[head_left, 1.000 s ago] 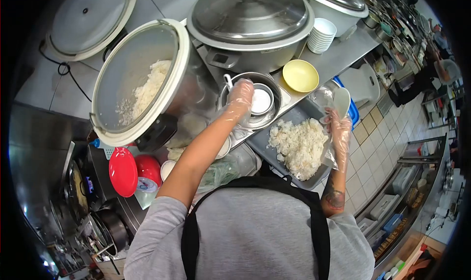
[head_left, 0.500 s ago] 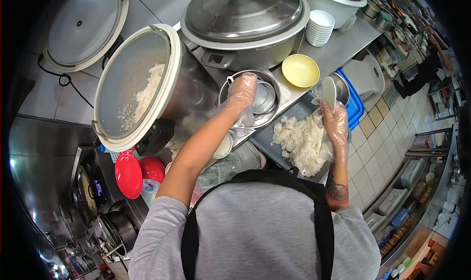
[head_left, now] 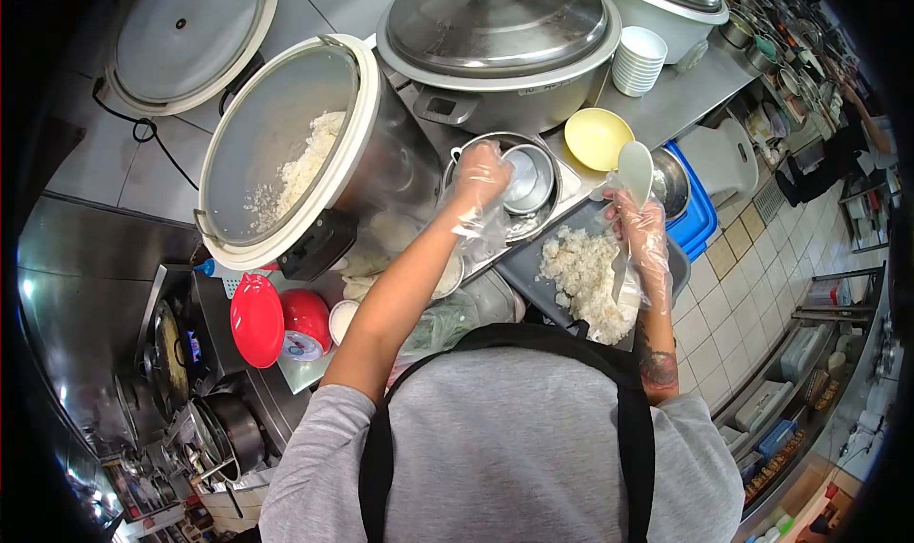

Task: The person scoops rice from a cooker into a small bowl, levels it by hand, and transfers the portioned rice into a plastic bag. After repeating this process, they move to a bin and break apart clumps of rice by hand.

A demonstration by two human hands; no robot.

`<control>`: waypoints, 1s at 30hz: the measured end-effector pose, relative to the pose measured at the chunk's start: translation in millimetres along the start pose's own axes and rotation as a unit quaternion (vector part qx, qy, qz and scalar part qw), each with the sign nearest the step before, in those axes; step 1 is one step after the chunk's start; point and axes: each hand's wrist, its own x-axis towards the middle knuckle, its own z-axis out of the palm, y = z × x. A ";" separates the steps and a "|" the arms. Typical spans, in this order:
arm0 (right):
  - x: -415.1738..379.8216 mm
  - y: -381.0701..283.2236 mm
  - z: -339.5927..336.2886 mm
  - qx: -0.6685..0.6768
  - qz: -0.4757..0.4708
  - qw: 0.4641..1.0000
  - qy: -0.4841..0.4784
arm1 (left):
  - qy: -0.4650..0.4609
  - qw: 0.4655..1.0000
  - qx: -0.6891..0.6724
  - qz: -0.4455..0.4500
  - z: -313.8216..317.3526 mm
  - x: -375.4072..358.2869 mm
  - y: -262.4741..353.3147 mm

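My left hand (head_left: 483, 178), in a clear plastic glove, is closed and reaches into a round metal pot (head_left: 545, 215). Beside its fingers a small metal bowl (head_left: 529, 179) lies in the pot; what the fingers hold is hidden. My right hand (head_left: 640, 229), gloved too, grips a white rice paddle (head_left: 635, 172), its broad blade pointing away from me. Under and left of this hand, cooked white rice (head_left: 586, 275) is heaped in a grey tray (head_left: 519, 262).
A tilted open rice cooker (head_left: 367, 177) with rice inside stands at left, a lidded cooker (head_left: 514, 105) behind the pot. A yellow bowl (head_left: 598, 138), stacked white bowls (head_left: 640, 62), a blue tray (head_left: 700, 221) and a red scale (head_left: 305, 319) surround the workspace. Another person (head_left: 833, 167) is far right.
The view has shifted slightly, moving most things rightward. My right hand has turned the paddle so its blade shows more broadly. My left hand stays at the pot.
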 end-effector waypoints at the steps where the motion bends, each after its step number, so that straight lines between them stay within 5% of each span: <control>1: -0.2 -1.7 0.0 -0.003 -0.004 1.000 0.000 | -0.029 0.998 -0.041 -0.041 0.3 0.8 -2.2; 6: -7.4 -5.0 -1.8 0.000 0.005 1.000 0.006 | -0.088 0.948 -0.280 -0.123 14.1 -8.1 -9.2; 10: -12.1 -1.5 -5.1 -0.003 -0.005 1.000 0.007 | 0.004 0.974 -0.201 -0.107 9.3 -23.1 8.4; 15: -8.4 10.4 -9.3 -0.090 -0.029 0.995 0.023 | 0.015 1.000 0.009 0.021 -38.5 -49.0 52.0; 18: -9.8 -2.5 -8.5 -0.161 -0.039 0.986 0.033 | 0.196 0.944 0.076 0.253 -16.9 -64.5 34.7; 22: -8.6 -3.3 -11.2 -0.140 -0.055 0.988 0.033 | 0.116 0.909 0.140 0.375 -13.3 -97.1 35.1; 27: -6.4 -1.4 -20.4 -0.063 -0.041 0.997 0.021 | 0.205 0.900 0.118 0.365 -10.2 -96.1 32.4; 30: -3.3 -1.7 -24.5 -0.041 -0.023 0.999 0.014 | 0.125 0.884 0.119 0.436 -5.8 -101.0 32.0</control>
